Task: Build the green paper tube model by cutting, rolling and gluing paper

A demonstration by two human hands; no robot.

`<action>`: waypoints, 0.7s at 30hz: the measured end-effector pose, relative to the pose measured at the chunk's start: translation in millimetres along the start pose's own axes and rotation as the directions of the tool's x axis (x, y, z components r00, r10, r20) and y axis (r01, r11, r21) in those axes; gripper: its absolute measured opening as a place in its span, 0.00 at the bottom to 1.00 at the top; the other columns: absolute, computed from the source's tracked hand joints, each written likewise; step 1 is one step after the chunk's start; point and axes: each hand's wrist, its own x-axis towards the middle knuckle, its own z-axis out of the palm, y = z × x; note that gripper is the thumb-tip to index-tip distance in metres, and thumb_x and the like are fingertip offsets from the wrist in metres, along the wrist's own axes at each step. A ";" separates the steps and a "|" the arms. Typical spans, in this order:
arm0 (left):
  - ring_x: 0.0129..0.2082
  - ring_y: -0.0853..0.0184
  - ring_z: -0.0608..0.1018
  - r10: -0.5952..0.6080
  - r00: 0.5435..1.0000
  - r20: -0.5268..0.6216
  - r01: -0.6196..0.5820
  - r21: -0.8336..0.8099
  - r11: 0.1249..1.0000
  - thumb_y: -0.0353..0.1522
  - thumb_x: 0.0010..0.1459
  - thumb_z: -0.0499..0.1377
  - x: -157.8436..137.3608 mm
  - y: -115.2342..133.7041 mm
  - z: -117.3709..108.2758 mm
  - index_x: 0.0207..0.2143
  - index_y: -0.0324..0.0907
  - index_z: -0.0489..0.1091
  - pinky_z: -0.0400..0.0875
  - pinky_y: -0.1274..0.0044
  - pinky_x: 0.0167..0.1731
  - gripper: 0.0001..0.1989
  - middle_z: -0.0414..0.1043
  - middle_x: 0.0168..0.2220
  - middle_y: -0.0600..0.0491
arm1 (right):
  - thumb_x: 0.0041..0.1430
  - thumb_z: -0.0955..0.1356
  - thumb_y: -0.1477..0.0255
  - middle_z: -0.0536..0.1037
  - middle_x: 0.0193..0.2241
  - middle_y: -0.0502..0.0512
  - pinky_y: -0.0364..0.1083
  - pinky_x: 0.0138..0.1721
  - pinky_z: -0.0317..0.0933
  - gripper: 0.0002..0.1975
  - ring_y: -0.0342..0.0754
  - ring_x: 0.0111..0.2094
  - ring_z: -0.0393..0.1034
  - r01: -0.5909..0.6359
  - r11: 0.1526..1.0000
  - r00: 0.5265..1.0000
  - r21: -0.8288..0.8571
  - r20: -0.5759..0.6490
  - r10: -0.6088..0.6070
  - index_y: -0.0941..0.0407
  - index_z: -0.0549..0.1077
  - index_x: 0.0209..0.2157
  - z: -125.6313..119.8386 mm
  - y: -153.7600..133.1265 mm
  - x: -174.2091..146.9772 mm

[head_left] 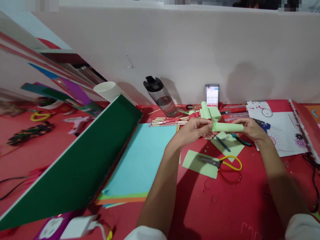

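A pale green paper tube (228, 127) is held level above the red table between my two hands. My left hand (196, 131) pinches its left end, and my right hand (251, 129) grips its right end. Beneath lie a piece of green paper (231, 150) with a dark pen (223, 144) on it and teal-handled pliers (241, 140). Nearer to me, scissors (220, 163) with one yellow and one red handle rest partly on another green paper strip (192, 163). More rolled and folded green paper (213, 114) stands just behind the tube.
Left of my arms lie a stack of coloured sheets (142, 156) and a tilted green board (82, 163). A water bottle (161, 96), thin sticks (166, 121) and a phone (212, 95) are near the white wall. Decorated white paper (285, 133) lies at right; a charger (78, 226) sits front left.
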 end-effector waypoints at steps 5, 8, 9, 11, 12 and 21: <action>0.31 0.68 0.84 -0.066 0.997 -0.038 0.066 0.013 0.998 0.33 0.62 0.63 4.9 -10.2 -2.7 0.34 0.40 0.78 0.79 0.78 0.34 0.06 0.83 0.30 0.51 | 0.44 0.81 0.70 0.86 0.32 0.56 0.42 0.27 0.75 0.14 0.48 0.30 0.82 -0.073 0.997 0.997 0.001 0.008 0.073 0.54 0.85 0.36 2.7 -2.9 -1.2; 0.27 0.69 0.82 -0.118 0.992 -0.039 0.118 0.001 0.993 0.33 0.58 0.66 8.9 -18.8 -5.8 0.28 0.40 0.76 0.78 0.79 0.31 0.07 0.81 0.27 0.52 | 0.43 0.81 0.69 0.86 0.31 0.57 0.42 0.27 0.76 0.16 0.48 0.29 0.82 -0.116 0.993 0.993 0.019 0.006 0.116 0.55 0.85 0.37 5.7 -4.8 -1.7; 0.27 0.69 0.82 -0.130 0.991 -0.032 0.130 -0.004 0.991 0.34 0.57 0.66 9.9 -20.8 -6.7 0.27 0.40 0.76 0.78 0.79 0.30 0.08 0.81 0.26 0.52 | 0.43 0.81 0.69 0.86 0.31 0.57 0.42 0.27 0.76 0.16 0.48 0.28 0.82 -0.123 0.992 0.992 0.022 0.002 0.123 0.55 0.85 0.37 6.7 -5.3 -1.7; 0.25 0.68 0.81 -0.149 0.989 -0.018 0.149 -0.012 0.989 0.34 0.55 0.68 11.1 -23.4 -8.2 0.25 0.40 0.76 0.78 0.78 0.28 0.09 0.80 0.25 0.51 | 0.43 0.81 0.70 0.86 0.30 0.56 0.41 0.27 0.76 0.16 0.47 0.28 0.81 -0.125 0.992 0.992 0.028 -0.005 0.125 0.55 0.85 0.37 8.3 -5.9 -1.5; 0.25 0.68 0.80 -0.157 0.987 -0.010 0.157 -0.014 0.987 0.35 0.54 0.69 11.3 -24.1 -8.8 0.24 0.41 0.76 0.78 0.78 0.28 0.10 0.80 0.25 0.51 | 0.43 0.82 0.70 0.86 0.29 0.56 0.41 0.26 0.76 0.16 0.46 0.27 0.81 -0.123 0.992 0.992 0.031 -0.005 0.124 0.55 0.85 0.37 8.8 -6.0 -1.3; 0.26 0.71 0.80 -0.194 0.980 -0.053 0.192 -0.041 0.981 0.36 0.54 0.70 11.5 -29.6 -11.3 0.27 0.41 0.75 0.77 0.81 0.30 0.10 0.79 0.24 0.53 | 0.44 0.81 0.71 0.87 0.30 0.57 0.41 0.29 0.77 0.18 0.45 0.28 0.81 -0.118 0.992 0.993 0.054 -0.003 0.118 0.56 0.86 0.40 7.9 -3.5 -0.5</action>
